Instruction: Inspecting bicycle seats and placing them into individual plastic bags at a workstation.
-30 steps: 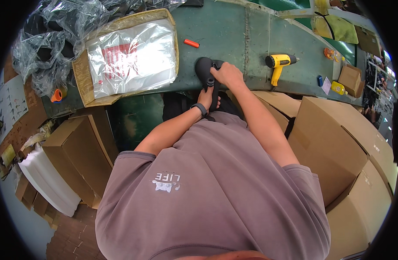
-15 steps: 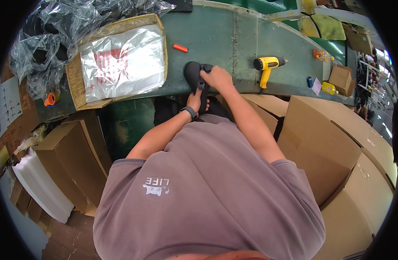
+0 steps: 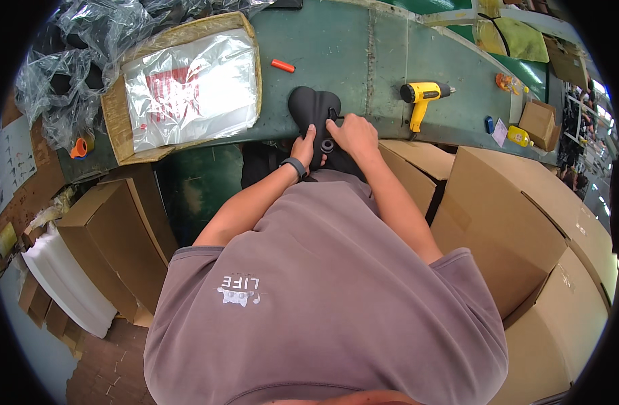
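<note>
A black bicycle saddle (image 3: pixel 305 108) lies at the near edge of the green bench, its wide end away from me and its narrow end toward my body. Wrapped around the narrow part is my left hand (image 3: pixel 305 148), thumb on top. My right hand (image 3: pixel 355 135) is closed at the saddle's right side, its fingers pinching what looks like a thin dark rod (image 3: pixel 338 119); its kind is hidden by the fingers. A round grey clamp piece (image 3: pixel 327 144) shows between the two hands, beside the saddle.
A worn carton tray (image 3: pixel 114 131) with silvery plastic bags (image 3: pixel 221 94) stands left on the bench, clear plastic wrap (image 3: pixel 80 47) beyond it. An orange-red tube (image 3: pixel 283 66) and a yellow heat gun (image 3: pixel 423 101) lie farther off. Large cardboard boxes (image 3: pixel 491 223) flank me on the right.
The saddle has turned so that more of its top shows. My right hand has moved slightly right and nearer to me, off the saddle's wide end. My left hand keeps its hold.
</note>
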The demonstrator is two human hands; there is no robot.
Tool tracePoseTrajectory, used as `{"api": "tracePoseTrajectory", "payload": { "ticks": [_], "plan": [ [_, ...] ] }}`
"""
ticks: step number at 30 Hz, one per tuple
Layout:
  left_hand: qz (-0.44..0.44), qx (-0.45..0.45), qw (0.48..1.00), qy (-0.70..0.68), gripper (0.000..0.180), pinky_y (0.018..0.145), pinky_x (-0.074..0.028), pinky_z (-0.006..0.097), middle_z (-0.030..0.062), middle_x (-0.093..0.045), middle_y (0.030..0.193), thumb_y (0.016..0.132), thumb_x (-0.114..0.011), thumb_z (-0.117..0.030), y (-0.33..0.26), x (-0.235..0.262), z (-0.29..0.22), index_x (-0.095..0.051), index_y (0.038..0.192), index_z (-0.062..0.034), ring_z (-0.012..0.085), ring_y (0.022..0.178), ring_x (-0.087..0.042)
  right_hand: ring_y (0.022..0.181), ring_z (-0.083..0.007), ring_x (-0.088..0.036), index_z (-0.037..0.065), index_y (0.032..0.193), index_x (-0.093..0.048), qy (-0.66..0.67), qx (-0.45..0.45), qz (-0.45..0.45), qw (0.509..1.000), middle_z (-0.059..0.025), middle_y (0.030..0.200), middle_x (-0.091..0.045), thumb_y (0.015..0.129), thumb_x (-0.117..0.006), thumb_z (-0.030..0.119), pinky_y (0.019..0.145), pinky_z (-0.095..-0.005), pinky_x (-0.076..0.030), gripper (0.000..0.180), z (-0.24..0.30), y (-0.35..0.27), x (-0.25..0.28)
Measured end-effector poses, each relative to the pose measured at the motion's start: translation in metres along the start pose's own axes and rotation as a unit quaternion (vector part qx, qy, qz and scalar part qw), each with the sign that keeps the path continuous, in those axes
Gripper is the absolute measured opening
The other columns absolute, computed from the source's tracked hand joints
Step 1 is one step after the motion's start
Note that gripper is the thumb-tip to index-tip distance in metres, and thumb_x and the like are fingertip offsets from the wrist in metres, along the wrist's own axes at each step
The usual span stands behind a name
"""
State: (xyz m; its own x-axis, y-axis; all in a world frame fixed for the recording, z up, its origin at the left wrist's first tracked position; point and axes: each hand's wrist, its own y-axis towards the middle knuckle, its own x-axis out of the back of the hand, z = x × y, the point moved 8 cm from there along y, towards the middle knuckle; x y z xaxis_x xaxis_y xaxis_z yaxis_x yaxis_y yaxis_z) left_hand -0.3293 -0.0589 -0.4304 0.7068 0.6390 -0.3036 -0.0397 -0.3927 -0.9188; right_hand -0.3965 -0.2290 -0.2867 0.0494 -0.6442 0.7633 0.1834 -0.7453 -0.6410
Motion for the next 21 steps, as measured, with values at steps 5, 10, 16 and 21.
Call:
{"api": "tracePoseTrajectory", "payload": {
  "ticks": [5,10,16,21],
  "plan": [
    [0.041,0.019,0.999,-0.015,0.068,0.053,-0.06,0.039,0.0105,-0.071,0.085,0.112,-0.054,-0.071,0.008,-0.001,0.006,-0.065,0.117,-0.0039,0.0234,0.064,-0.07,0.11,-0.0491,-0.079,-0.006,0.11,-0.083,0.019,-0.001,-0.004,1.0,-0.0342,0.111,-0.08,0.097,-0.071,0.061,0.099,-0.0556,-0.062,0.069,-0.009,0.035,-0.01],
    [0.062,0.022,0.997,-0.027,0.066,0.054,-0.061,0.038,0.0134,-0.073,0.085,0.112,-0.056,-0.067,0.013,0.003,0.009,-0.063,0.12,-0.0016,0.0236,0.063,-0.071,0.111,-0.0489,-0.078,0.0,0.117,-0.084,0.05,0.021,-0.052,0.997,-0.0308,0.112,-0.081,0.097,-0.069,0.068,0.098,-0.0562,-0.062,0.073,-0.028,0.087,-0.022],
    [0.112,-0.018,0.993,-0.023,0.059,0.055,-0.061,0.037,0.0132,-0.074,0.088,0.113,-0.061,-0.061,0.002,0.016,-0.012,-0.057,0.13,-0.005,0.0218,0.067,-0.072,0.121,-0.0475,-0.072,-0.002,0.157,-0.059,0.143,0.084,-0.141,0.976,-0.031,0.128,-0.076,0.107,-0.066,0.055,0.106,-0.055,-0.055,0.076,-0.089,0.131,-0.031],
    [0.163,-0.126,0.979,-0.015,0.043,0.058,-0.059,0.033,0.0116,-0.073,0.087,0.118,-0.059,-0.048,-0.079,0.018,-0.065,-0.056,0.133,-0.0077,0.0188,0.065,-0.07,0.142,-0.0484,-0.057,-0.005,0.163,-0.05,0.404,0.106,-0.193,0.888,-0.0327,0.151,-0.062,0.103,-0.077,0.036,0.117,-0.0518,-0.05,0.077,-0.068,0.08,-0.011]
  ]
}}
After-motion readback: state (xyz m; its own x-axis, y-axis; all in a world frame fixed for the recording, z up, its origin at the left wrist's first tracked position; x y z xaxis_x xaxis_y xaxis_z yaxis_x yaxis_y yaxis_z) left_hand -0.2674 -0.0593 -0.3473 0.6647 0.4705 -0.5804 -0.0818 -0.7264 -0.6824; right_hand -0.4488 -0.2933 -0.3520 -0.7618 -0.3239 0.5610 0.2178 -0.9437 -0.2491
